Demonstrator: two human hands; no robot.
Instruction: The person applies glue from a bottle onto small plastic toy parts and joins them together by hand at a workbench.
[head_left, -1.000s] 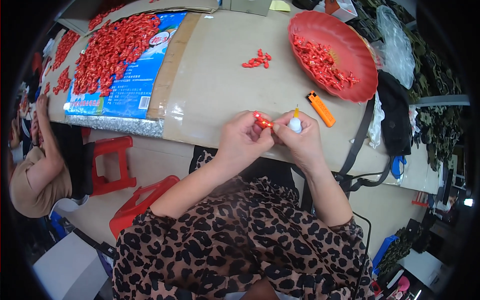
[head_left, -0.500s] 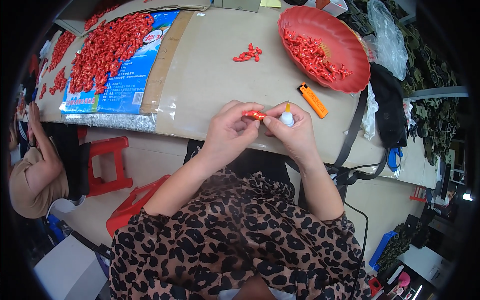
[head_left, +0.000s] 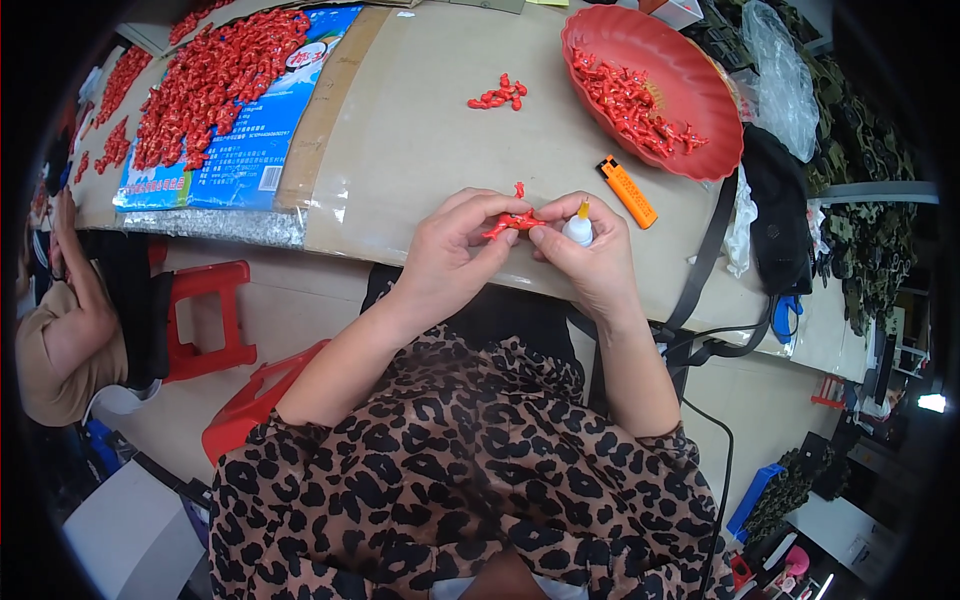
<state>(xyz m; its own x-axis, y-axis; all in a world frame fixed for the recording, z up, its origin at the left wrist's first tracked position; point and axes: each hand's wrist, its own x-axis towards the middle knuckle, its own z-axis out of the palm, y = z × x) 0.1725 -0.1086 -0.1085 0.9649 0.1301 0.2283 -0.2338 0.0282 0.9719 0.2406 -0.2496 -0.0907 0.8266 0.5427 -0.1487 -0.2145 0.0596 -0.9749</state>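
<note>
A small glossy red knotted piece (head_left: 513, 222) is pinched between both my hands above the table's near edge, one branch of it sticking up. My left hand (head_left: 445, 245) grips its left end with thumb and fingertips. On the other end, the thumb and finger of my right hand (head_left: 598, 262) press together. Tucked in that same right hand is a small white bottle (head_left: 578, 232) with a yellowish nozzle pointing away from me. The fingers partly cover the red piece.
An orange lighter (head_left: 628, 192) lies right of my hands. Behind it is a red scalloped bowl (head_left: 722, 140) holding red pieces. A few red pieces (head_left: 498, 93) lie mid-table. A large red heap (head_left: 215, 85) covers a blue printed sheet (head_left: 265, 155). Another person (head_left: 75, 330) sits left, near red stools (head_left: 210, 310).
The red piece has turned in my fingers, so a branch now stands up from it. My hands stay close together, and the bottle remains in the right one. The view has shifted slightly.
</note>
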